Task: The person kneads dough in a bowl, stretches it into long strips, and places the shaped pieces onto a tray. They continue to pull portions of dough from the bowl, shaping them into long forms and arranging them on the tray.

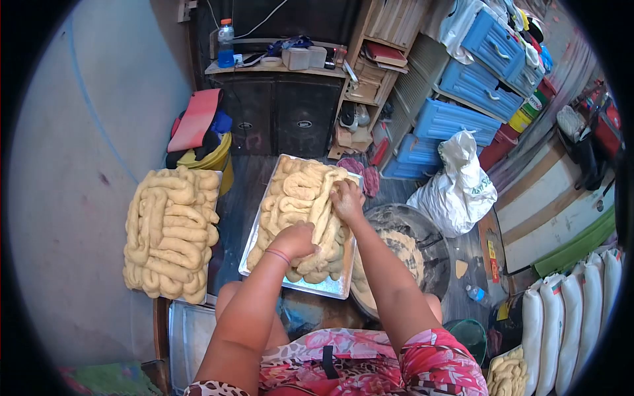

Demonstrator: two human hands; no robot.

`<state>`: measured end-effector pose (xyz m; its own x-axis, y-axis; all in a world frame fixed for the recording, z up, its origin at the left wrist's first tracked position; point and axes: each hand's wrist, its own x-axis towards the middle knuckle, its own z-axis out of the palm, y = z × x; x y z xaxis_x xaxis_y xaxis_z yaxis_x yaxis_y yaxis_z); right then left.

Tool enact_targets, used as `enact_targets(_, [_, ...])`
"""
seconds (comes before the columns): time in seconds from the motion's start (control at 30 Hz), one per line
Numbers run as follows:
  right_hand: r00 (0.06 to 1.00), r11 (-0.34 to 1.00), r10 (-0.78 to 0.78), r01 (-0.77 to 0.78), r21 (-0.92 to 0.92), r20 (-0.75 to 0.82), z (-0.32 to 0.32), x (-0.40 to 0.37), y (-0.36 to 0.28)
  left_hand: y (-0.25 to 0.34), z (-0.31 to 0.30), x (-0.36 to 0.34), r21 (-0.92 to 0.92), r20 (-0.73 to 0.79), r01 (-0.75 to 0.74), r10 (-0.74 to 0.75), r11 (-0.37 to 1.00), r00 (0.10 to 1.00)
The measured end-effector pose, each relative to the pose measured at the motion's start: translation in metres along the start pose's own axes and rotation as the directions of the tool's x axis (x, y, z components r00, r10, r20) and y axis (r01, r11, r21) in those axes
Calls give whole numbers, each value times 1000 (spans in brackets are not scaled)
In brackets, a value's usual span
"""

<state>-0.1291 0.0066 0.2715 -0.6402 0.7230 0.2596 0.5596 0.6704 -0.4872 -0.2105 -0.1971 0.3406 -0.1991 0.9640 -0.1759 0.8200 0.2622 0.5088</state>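
**Crowded storeroom floor, 2 hands on 1 dough rope**

Head view: a dark floor hemmed in by clutter. A black speaker cabinet (284,115) stands at the upper centre with a blue-capped bottle (226,43) on top, stacked blue drawers (475,86) fill the upper right, and a white plastic bag (459,188) slumps below them. A metal tray (294,285) sits in the centre of the frame, heaped with pale looped dough. A second heap of dough loops (172,231) lies at the left, well apart from the tray, and a dark bowl (422,231) with more dough stands just beside the tray's right edge.

The dough rope (322,212) lies on top of the tray's heap. Its long axis runs almost straight up the frame, tilted slightly right at the top. The left hand (290,241) is at the lower end, nearer the body, balled into a fist around the rope. The right hand (347,201) is at the upper end, fingers curled down over it and palm hidden, so how tight that hold is cannot be told. The rope spans the gap between the 2 hands.
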Motion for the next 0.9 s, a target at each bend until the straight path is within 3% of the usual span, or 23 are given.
enact_targets(0.17, [996, 996, 80, -81, -34, -27, 7, 7, -6, 0, 0, 4, 3, 12, -6, 6, 1000, 1000])
enact_targets(0.9, [997, 993, 72, -74, -88, -25, 12, -1, -5, 1, 1, 6, 24, 26, 7, -7, 1000, 1000])
